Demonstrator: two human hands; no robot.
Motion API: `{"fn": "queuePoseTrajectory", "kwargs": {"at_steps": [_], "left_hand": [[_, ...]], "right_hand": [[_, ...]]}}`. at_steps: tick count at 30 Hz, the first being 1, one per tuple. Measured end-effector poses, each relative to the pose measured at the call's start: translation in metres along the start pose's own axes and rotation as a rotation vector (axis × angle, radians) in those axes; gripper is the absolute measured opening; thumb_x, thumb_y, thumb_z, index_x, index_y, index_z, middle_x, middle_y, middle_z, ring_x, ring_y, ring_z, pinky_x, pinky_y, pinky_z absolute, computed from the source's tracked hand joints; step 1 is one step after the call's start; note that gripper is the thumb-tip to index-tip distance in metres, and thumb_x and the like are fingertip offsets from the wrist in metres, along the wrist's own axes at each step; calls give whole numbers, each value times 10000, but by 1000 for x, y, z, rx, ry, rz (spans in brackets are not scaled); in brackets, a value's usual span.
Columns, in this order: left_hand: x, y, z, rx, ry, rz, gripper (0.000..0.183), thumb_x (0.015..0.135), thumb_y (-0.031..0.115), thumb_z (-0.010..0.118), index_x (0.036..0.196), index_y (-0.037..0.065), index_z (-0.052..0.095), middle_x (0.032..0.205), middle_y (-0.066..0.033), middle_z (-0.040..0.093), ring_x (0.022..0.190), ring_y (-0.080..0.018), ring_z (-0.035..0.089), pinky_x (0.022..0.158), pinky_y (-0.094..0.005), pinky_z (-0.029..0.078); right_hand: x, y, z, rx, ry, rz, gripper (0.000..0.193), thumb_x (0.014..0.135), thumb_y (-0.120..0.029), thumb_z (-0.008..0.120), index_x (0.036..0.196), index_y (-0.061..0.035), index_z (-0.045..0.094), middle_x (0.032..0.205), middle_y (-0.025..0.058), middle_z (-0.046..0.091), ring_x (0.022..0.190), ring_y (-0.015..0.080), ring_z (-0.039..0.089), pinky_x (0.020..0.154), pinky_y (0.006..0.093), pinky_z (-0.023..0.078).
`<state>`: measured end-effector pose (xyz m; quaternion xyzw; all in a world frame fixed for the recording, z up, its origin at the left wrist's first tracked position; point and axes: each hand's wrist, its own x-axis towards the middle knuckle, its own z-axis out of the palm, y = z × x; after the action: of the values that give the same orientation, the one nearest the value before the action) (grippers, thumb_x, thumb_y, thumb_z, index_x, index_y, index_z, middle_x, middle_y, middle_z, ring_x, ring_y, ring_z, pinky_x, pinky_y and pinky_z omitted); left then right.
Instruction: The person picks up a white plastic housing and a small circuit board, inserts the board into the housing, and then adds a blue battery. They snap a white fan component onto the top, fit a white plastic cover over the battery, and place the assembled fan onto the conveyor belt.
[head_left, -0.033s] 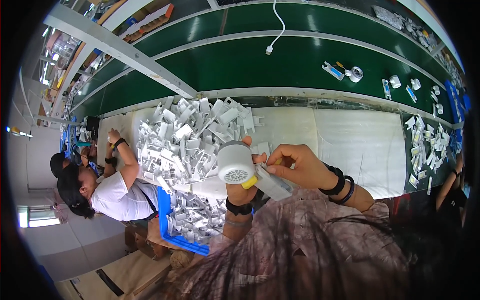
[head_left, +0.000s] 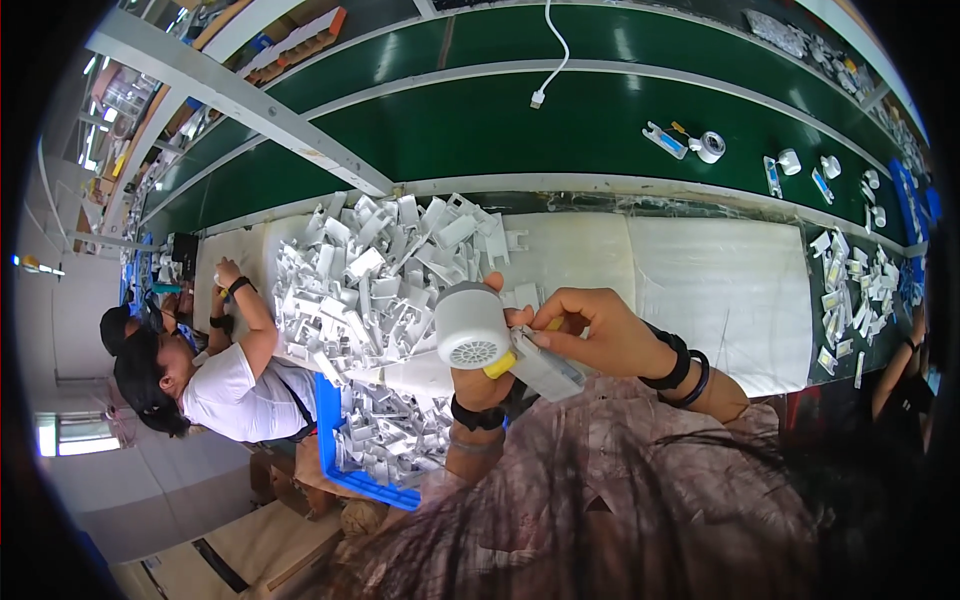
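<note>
Lying left of the grip, a blue bin [head_left: 390,494] is filled with white plastic pieces [head_left: 395,435]; a white vented device [head_left: 472,328], its handle [head_left: 550,374] slanted lower right, is clasped by the left hand [head_left: 482,390]; the right hand's [head_left: 603,335] pinch cannot be confirmed.

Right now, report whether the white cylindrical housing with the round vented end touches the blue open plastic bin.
Apart. The head view shows it: a strip of pale mat separates the housing from the bin.
</note>
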<state>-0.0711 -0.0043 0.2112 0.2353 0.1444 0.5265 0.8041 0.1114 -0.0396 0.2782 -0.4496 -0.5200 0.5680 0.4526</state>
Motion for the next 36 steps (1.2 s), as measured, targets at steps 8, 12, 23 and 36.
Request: {"fn": "queuePoseTrajectory", "kwargs": {"at_steps": [8, 12, 23, 36], "left_hand": [[-2, -2, 1, 5, 10, 25, 439, 953, 253, 532, 1318, 35, 427, 1402, -171, 416, 1031, -274, 635, 894, -416, 529], [-1, -1, 4, 27, 21, 44, 422, 957, 235, 524, 1317, 35, 427, 1404, -172, 416, 1020, -276, 640, 888, -411, 534], [3, 3, 13, 133, -111, 162, 438, 930, 182, 569, 1315, 33, 423, 1396, -181, 425, 998, -272, 649, 930, -435, 502], [1, -4, 6, 109, 8, 56, 505, 887, 95, 614, 1340, 37, 398, 1430, -178, 386, 1051, -259, 628, 963, -424, 475]], "right_hand": [[-6, -5, 7, -455, 105, -259, 132, 824, -73, 701, 928, -39, 626, 818, 79, 655, 662, 180, 630, 591, 287, 495], [-8, -7, 5, -481, 111, -363, 127, 824, -66, 685, 946, -50, 652, 840, 99, 657, 709, 269, 634, 607, 312, 493], [-8, -7, 3, -524, 97, -358, 121, 815, -57, 686, 932, -51, 657, 825, 84, 663, 694, 257, 645, 578, 313, 503], [-9, 2, 8, -590, 260, -558, 197, 752, -16, 721, 937, -50, 659, 949, 97, 618, 766, 263, 636, 614, 316, 506]]}}
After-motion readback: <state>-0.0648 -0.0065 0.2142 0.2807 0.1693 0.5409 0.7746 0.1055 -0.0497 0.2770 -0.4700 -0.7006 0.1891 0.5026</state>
